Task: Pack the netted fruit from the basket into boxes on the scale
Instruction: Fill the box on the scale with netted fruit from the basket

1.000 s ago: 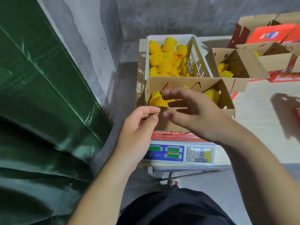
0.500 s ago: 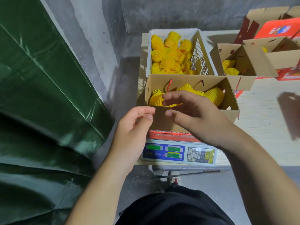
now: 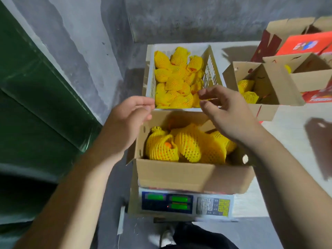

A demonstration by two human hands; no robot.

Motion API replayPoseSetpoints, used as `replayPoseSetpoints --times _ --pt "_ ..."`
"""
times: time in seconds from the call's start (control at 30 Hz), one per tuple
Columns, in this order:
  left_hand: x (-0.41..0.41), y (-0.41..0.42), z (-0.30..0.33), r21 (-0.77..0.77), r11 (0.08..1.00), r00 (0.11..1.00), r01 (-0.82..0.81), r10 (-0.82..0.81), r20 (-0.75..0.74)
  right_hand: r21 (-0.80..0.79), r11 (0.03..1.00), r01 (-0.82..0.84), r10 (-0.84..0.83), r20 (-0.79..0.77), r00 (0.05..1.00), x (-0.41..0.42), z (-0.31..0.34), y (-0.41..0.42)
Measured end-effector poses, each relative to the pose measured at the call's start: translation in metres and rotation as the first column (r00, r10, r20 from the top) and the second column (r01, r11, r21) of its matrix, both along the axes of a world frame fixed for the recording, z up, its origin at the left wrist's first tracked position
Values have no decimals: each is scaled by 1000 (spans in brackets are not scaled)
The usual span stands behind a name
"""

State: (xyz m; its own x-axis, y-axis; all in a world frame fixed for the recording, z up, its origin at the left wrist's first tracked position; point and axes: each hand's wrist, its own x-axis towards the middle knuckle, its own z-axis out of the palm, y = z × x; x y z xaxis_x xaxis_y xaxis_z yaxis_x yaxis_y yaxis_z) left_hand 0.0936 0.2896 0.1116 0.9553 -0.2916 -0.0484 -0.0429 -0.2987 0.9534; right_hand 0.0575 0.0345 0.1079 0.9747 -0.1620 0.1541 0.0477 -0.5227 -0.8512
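Observation:
A brown cardboard box (image 3: 190,175) stands on the scale (image 3: 185,203) and holds several fruits in yellow foam netting (image 3: 186,146). Behind it a white slatted basket (image 3: 210,69) is full of more netted fruit (image 3: 172,76). My left hand (image 3: 125,124) hovers over the box's left flap near the basket's front left corner, fingers loosely curled and holding nothing. My right hand (image 3: 228,112) is above the box's far edge, fingers and thumb relaxed and apart, nothing in it.
A second open cardboard box (image 3: 269,81) with netted fruit sits to the right, more brown and red boxes (image 3: 305,45) behind it. A grey concrete wall (image 3: 89,51) and a green tarp (image 3: 36,105) close off the left. The white tabletop (image 3: 287,141) extends right.
Both hands have moved forward from the box's near side toward the basket. The view has tipped down and closer, showing more of the fruit inside the box.

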Motion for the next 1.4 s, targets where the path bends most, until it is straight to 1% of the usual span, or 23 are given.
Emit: replayPoseSetpoints --times 0.1,0.17,0.27,0.3,0.37,0.43,0.5,0.53,0.63,0.67,0.7,0.8,0.87,0.9,0.97,1.0,1.03,1.1,1.13,1.2,1.23,1.33,1.4 --pt "54 -30 -11 147 987 998 60 -59 -8 -115 993 7 -16 -72 997 46 -17 -40" --pt "89 -50 -21 286 952 994 106 -107 -12 -237 971 -44 2 -173 985 79 -34 -61" --pt "146 -78 -44 465 849 968 252 -219 -125 -410 863 -297 110 -420 901 138 -64 -79" --pt "163 -85 -52 522 794 950 311 -256 -177 -426 805 -413 155 -519 840 157 -75 -81" --pt "196 -96 -68 642 640 906 421 -320 -276 -437 668 -602 197 -676 710 190 -99 -81" --pt "222 -106 -85 728 464 856 505 -379 -352 -431 561 -707 214 -749 627 217 -125 -81" --pt "239 -115 -101 779 314 814 544 -422 -399 -428 495 -756 242 -768 593 234 -151 -77" --pt "244 -121 -109 803 230 794 549 -444 -416 -418 481 -770 258 -772 581 239 -163 -74" --pt "258 -135 -133 848 -20 744 530 -470 -476 -354 522 -776 271 -794 545 247 -193 -73" --pt "262 -139 -139 848 -78 733 524 -466 -495 -360 528 -769 286 -777 561 249 -199 -74" --pt "266 -142 -144 843 -98 733 530 -448 -512 -381 512 -770 292 -766 573 250 -204 -77" --pt "265 -150 -158 823 4 785 569 -301 -541 -329 545 -771 290 -789 542 249 -216 -82" --pt "260 -157 -166 867 -37 837 497 -243 -490 -340 546 -765 252 -805 538 249 -221 -81" --pt "259 -160 -168 881 -70 853 467 -228 -470 -366 502 -783 235 -814 532 249 -224 -81" --pt "257 -163 -173 886 -140 854 442 -237 -463 -326 450 -831 232 -856 461 249 -224 -79" --pt "256 -165 -174 887 -147 858 439 -224 -462 -259 464 -847 220 -893 394 250 -223 -78" --pt "256 -166 -175 890 -150 866 430 -209 -454 -255 469 -846 222 -893 392 249 -223 -79" --pt "252 -169 -178 899 -156 881 408 -191 -433 -327 507 -798 211 -850 482 248 -218 -81" --pt "250 -171 -179 906 -145 885 398 -197 -421 -325 523 -788 223 -840 494 248 -215 -82" --pt "249 -172 -183 916 -100 893 389 -202 -402 -221 620 -753 264 -845 465 250 -211 -82" --pt "250 -171 -185 917 -81 895 391 -200 -399 -206 649 -733 285 -827 484 251 -211 -82" --pt "250 -173 -191 919 -54 892 392 -221 -393 -285 678 -677 278 -753 596 255 -206 -87" --pt "250 -174 -194 935 6 909 355 -238 -344 -307 707 -637 263 -722 640 257 -205 -90"
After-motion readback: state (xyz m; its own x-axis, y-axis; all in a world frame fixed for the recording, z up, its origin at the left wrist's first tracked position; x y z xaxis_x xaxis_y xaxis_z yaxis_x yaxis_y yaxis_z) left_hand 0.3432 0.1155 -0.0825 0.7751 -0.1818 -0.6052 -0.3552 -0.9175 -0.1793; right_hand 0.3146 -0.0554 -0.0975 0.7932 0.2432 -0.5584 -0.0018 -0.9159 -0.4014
